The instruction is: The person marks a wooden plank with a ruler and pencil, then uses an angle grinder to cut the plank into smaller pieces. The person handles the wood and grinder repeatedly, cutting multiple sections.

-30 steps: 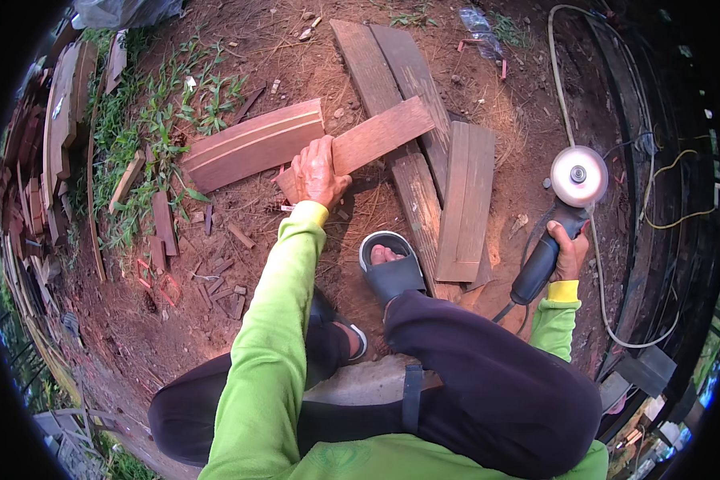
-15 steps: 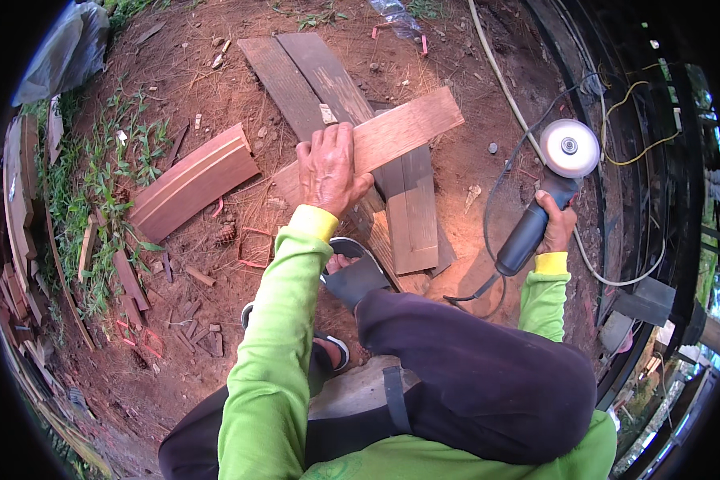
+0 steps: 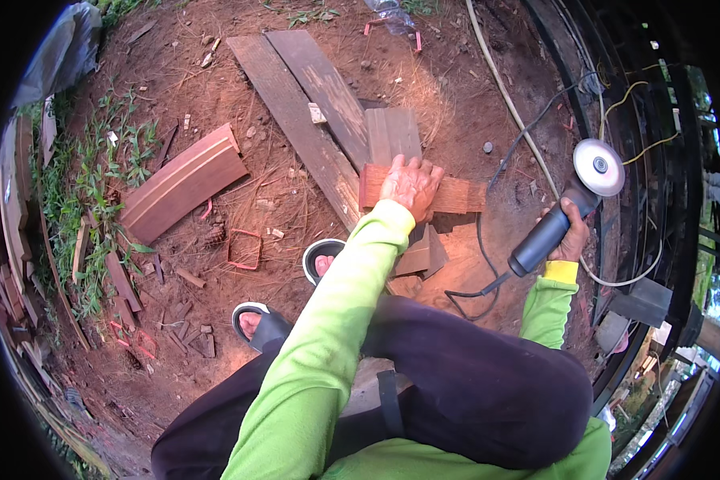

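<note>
My left hand (image 3: 410,189) grips a short reddish-brown wooden board (image 3: 458,196) from above, its fingers bent over the far edge. The board lies crosswise over other pieces of wood, including a brown plank (image 3: 394,132) behind it. Off to the right, my right hand (image 3: 570,232) is wrapped round the dark body of an angle grinder (image 3: 542,237). Its pale round disc (image 3: 599,167) faces up, apart from the board. A black cord (image 3: 464,295) runs from the grinder's rear end. Whether the disc is spinning I cannot tell.
Two long weathered planks (image 3: 296,120) lie on the reddish soil ahead. A curved reddish board (image 3: 186,186) rests at the left, near a red rectangular frame (image 3: 244,250) and wood scraps. A pale hose (image 3: 508,88) crosses at the right. My sandalled feet (image 3: 322,262) are close by.
My left hand has moved right and nearer with the board, which now lies more level and shows a redder face. My right hand has shifted the grinder slightly right and nearer.
</note>
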`<action>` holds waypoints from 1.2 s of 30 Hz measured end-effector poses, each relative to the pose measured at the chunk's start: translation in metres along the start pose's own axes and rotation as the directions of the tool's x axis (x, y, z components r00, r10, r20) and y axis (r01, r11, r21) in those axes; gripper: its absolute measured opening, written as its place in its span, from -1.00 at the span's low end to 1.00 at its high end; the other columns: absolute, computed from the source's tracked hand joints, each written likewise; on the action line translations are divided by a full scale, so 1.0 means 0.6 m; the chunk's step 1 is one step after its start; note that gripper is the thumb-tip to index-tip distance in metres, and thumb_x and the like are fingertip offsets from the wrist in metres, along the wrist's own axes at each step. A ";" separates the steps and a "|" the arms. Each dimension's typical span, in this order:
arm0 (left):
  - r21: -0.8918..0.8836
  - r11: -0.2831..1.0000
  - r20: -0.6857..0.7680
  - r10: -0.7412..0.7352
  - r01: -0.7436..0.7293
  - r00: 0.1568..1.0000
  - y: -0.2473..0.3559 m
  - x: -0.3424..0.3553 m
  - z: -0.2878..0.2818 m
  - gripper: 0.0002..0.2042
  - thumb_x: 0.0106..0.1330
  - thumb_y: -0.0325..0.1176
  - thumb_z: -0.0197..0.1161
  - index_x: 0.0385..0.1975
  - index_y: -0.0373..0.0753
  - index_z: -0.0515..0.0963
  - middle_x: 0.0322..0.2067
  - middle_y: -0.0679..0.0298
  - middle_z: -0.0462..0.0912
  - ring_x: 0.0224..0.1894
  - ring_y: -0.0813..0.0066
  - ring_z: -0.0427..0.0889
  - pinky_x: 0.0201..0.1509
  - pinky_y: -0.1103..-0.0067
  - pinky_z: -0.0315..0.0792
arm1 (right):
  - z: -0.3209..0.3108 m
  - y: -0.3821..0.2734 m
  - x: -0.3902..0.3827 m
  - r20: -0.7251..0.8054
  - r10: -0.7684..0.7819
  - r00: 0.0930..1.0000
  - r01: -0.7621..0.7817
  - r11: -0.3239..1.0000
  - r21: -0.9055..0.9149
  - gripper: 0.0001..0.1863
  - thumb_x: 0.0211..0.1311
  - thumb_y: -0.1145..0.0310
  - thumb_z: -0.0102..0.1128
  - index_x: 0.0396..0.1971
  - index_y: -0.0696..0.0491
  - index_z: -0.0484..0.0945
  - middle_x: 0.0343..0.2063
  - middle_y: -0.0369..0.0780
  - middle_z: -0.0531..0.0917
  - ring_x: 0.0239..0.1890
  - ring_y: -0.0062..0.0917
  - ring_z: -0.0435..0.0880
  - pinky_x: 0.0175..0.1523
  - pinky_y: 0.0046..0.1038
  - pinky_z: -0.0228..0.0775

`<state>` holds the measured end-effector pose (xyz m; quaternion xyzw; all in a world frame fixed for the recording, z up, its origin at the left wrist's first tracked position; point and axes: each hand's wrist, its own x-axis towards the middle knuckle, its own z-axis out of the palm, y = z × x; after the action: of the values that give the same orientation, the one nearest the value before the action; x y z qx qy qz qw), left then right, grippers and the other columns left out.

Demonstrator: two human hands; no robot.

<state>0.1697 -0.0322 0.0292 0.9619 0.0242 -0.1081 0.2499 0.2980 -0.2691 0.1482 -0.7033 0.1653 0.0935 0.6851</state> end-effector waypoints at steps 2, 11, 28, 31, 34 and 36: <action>-0.042 0.998 -0.090 -0.050 0.046 0.995 -0.010 -0.015 0.003 -0.31 -0.18 -0.18 0.51 0.04 -0.17 0.38 -0.02 0.22 0.50 0.04 0.25 0.47 0.05 0.30 0.31 | 0.009 0.008 -0.007 0.005 -0.010 1.000 0.011 1.000 -0.016 -0.71 -0.02 0.38 0.37 -0.39 0.23 0.49 -0.58 -0.12 0.56 -0.65 -0.42 0.59 -0.57 -0.41 0.56; -0.143 0.983 -0.232 -0.149 0.118 0.961 -0.040 -0.062 0.003 -0.26 -0.22 -0.25 0.51 0.07 -0.21 0.34 0.01 0.18 0.46 0.02 0.16 0.44 0.05 0.26 0.30 | 0.009 0.028 0.004 0.092 -0.009 0.996 0.019 0.994 -0.111 -0.70 0.03 0.35 0.36 -0.33 0.21 0.49 -0.50 -0.15 0.57 -0.55 -0.44 0.62 -0.50 -0.37 0.60; -0.051 0.992 -0.307 -0.128 0.118 0.943 -0.049 -0.102 0.007 -0.30 -0.20 -0.35 0.46 0.05 -0.32 0.36 0.01 0.05 0.40 0.11 0.09 0.37 0.20 0.26 0.22 | 0.043 0.040 -0.022 0.124 -0.006 0.992 0.026 0.987 -0.161 -0.68 0.01 0.30 0.37 -0.35 0.19 0.49 -0.57 -0.14 0.58 -0.62 -0.44 0.61 -0.51 -0.43 0.59; -0.024 0.991 -0.388 -0.127 0.128 0.913 -0.054 -0.101 0.017 -0.36 -0.16 -0.40 0.42 0.03 -0.35 0.39 0.01 -0.06 0.39 0.12 0.01 0.35 0.23 0.23 0.21 | 0.043 0.041 -0.021 0.149 -0.001 0.989 0.025 0.987 -0.158 -0.68 0.02 0.30 0.37 -0.32 0.17 0.49 -0.55 -0.11 0.59 -0.60 -0.42 0.62 -0.51 -0.42 0.60; -0.020 0.986 -0.423 -0.156 0.163 0.892 -0.057 -0.103 0.022 -0.31 -0.13 -0.42 0.39 0.12 -0.39 0.34 0.05 -0.08 0.39 0.18 -0.02 0.33 0.34 0.17 0.12 | 0.052 0.043 -0.023 0.133 0.042 0.990 -0.024 0.990 -0.141 -0.73 0.02 0.39 0.35 -0.35 0.18 0.46 -0.55 -0.16 0.56 -0.61 -0.46 0.60 -0.59 -0.48 0.52; -0.033 0.978 -0.447 -0.199 0.206 0.872 -0.050 -0.108 0.024 -0.28 -0.10 -0.44 0.37 0.17 -0.41 0.30 0.07 -0.09 0.38 0.22 -0.03 0.31 0.40 0.15 0.07 | 0.055 0.048 -0.025 0.155 0.042 0.987 -0.021 0.991 -0.132 -0.72 0.01 0.37 0.36 -0.35 0.17 0.47 -0.58 -0.16 0.56 -0.62 -0.46 0.60 -0.59 -0.48 0.52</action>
<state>0.1006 -0.0124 0.0166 0.9549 0.1808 0.0906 0.2172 0.2766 -0.2351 0.1252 -0.7342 0.1155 0.1701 0.6470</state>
